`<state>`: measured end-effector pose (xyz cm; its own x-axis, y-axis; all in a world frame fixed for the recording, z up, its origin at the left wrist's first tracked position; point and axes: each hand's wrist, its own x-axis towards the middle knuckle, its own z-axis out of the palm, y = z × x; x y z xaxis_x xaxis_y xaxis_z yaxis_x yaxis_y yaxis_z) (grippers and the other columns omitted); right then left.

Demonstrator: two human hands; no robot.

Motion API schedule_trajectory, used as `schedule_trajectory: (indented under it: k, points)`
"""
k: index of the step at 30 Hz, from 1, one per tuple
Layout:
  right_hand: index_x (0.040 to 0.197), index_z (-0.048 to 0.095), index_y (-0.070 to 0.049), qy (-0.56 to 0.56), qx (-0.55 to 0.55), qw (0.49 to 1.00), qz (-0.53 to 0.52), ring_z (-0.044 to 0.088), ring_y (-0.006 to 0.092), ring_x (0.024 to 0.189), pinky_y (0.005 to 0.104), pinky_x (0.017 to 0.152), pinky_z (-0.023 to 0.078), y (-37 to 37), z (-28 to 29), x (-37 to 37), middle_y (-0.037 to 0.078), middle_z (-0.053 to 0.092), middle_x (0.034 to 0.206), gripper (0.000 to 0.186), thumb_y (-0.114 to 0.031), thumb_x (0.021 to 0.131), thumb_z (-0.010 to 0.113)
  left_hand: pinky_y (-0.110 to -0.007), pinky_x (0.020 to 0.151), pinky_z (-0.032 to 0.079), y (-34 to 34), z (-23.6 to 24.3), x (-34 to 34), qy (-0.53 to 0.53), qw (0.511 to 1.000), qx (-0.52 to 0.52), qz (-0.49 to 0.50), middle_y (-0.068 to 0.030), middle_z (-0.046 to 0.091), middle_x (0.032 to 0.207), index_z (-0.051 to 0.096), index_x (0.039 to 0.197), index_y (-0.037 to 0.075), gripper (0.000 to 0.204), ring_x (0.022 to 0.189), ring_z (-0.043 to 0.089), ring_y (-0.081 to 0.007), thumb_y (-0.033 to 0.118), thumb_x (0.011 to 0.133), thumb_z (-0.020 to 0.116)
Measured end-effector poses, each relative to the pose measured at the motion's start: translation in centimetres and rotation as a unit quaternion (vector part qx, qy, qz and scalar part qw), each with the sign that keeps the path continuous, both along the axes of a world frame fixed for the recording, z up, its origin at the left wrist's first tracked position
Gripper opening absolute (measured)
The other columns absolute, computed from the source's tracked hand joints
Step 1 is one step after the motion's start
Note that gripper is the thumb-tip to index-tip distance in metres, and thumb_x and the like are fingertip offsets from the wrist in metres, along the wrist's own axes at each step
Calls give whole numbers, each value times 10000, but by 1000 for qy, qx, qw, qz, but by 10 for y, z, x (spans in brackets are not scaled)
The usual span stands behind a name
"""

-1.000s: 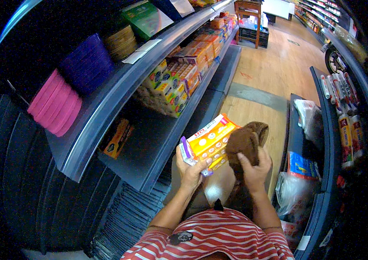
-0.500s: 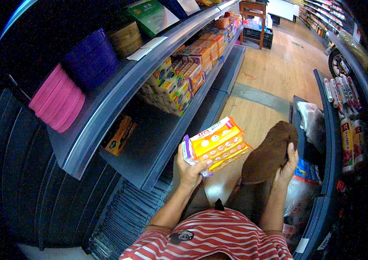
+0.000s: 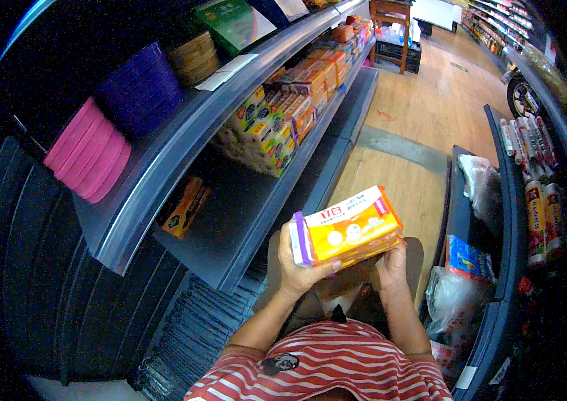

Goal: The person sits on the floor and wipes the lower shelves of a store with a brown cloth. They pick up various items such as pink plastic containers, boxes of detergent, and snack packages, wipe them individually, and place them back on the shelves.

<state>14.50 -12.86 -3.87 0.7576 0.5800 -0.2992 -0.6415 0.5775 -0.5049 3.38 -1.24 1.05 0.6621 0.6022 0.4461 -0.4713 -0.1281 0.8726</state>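
Orange packet (image 3: 357,228) sits clasped in left hand (image 3: 299,271); right hand (image 3: 391,266), partly hidden, grips its corner.

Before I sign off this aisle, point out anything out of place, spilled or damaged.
One orange-and-black packet lies alone on the shelf below the pink containers, which looks odd because the stacked packs sit farther along. I see no spill, and the orange pack in the left hand shows no damage.
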Motion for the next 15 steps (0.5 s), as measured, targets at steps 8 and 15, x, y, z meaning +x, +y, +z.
schedule_trajectory:
  k: [8, 15]
  points:
    - [1049, 469, -46, -15, -4, 998, -67, 456, 192, 993, 341, 871, 330, 1, -19, -2, 70, 497, 1065, 356, -304, 810, 414, -327, 824, 381, -2, -2, 2, 73, 954, 285, 59, -138, 464, 1023, 327, 1076, -15, 793, 940, 483, -219, 138, 446, 784]
    - [1053, 456, -57, -6, 58, 998, -37, 489, 218, 962, 377, 843, 382, 1, -51, 9, 82, 510, 1048, 389, -341, 787, 456, -333, 858, 353, -4, -10, 8, 68, 965, 254, 7, -144, 412, 1077, 257, 1123, -6, 834, 986, 446, -224, 95, 469, 764]
